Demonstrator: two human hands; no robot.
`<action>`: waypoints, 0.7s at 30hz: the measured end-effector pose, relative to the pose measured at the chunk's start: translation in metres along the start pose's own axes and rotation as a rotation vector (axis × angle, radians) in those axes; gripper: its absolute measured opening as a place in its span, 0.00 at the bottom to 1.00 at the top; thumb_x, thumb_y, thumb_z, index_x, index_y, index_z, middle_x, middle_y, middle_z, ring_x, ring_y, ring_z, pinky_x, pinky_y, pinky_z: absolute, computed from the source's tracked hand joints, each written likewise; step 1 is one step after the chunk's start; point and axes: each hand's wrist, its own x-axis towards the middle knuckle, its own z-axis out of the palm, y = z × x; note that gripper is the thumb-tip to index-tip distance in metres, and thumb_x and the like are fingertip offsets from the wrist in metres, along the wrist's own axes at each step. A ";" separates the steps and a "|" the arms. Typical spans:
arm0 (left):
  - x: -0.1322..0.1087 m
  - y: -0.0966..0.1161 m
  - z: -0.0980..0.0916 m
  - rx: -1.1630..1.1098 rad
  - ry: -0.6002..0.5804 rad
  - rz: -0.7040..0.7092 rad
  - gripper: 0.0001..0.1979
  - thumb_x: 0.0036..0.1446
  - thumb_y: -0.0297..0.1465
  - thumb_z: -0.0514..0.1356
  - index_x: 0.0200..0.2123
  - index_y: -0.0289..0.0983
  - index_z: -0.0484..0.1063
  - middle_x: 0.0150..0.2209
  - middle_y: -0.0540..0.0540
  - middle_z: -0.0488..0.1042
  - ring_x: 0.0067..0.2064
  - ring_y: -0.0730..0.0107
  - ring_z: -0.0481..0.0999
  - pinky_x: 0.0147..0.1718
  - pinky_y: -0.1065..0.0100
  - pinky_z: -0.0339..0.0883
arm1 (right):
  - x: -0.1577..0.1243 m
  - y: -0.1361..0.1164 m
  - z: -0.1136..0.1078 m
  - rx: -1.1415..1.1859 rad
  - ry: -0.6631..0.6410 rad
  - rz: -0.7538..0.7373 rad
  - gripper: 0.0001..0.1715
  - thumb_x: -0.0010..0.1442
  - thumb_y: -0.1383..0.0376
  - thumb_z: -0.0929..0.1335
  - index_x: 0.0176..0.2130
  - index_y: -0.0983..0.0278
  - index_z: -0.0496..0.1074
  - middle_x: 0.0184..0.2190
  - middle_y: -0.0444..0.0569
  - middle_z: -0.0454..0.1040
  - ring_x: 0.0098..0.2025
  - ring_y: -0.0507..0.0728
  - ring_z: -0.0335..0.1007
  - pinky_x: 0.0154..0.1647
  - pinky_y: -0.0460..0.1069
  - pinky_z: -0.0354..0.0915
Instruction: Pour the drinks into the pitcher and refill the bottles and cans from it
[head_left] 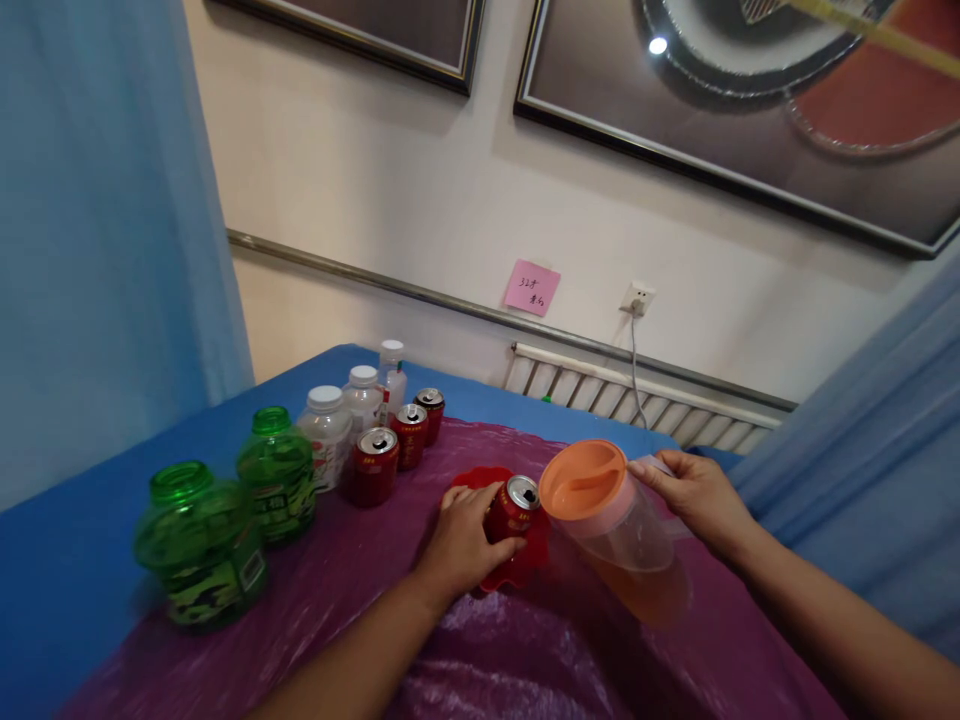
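My left hand (465, 535) is wrapped round a red drink can (504, 518) with an opened silver top. That can stands on or just over a red scalloped dish (536, 555); its base is hidden by my fingers. By its handle, my right hand (697, 495) grips a clear plastic pitcher (626, 550) with an orange lid (589, 480). The pitcher leans to the left, its lid close beside the can's top. Amber liquid lies in its lower part. No stream shows between pitcher and can.
Left of my hands are several red cans (376, 470), clear white-capped bottles (326, 440) and two green bottles (202, 550). Purple plastic sheeting (375, 610) covers part of the blue table (45, 560). Behind are a radiator (705, 420) and a plugged-in cord (636, 365); blue curtains (112, 200) flank both sides.
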 end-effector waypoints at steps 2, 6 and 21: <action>0.000 0.001 -0.001 -0.007 -0.002 0.007 0.35 0.43 0.36 0.74 0.56 0.41 0.72 0.54 0.42 0.79 0.56 0.47 0.74 0.62 0.46 0.55 | 0.000 -0.002 0.000 0.008 0.003 0.008 0.35 0.47 0.37 0.72 0.18 0.60 0.57 0.18 0.38 0.54 0.22 0.49 0.48 0.21 0.46 0.48; 0.000 0.003 -0.002 -0.014 -0.013 0.006 0.35 0.43 0.35 0.74 0.56 0.41 0.71 0.55 0.41 0.78 0.56 0.48 0.74 0.62 0.46 0.54 | 0.000 -0.006 -0.001 0.024 -0.005 0.026 0.36 0.45 0.35 0.72 0.18 0.60 0.58 0.18 0.39 0.54 0.22 0.49 0.48 0.21 0.46 0.49; -0.001 0.002 -0.002 -0.037 -0.009 0.011 0.34 0.45 0.38 0.73 0.56 0.43 0.71 0.55 0.41 0.78 0.57 0.47 0.73 0.62 0.46 0.53 | 0.001 -0.011 -0.004 -0.020 0.012 -0.039 0.37 0.47 0.34 0.71 0.18 0.60 0.56 0.17 0.39 0.53 0.21 0.49 0.47 0.21 0.46 0.48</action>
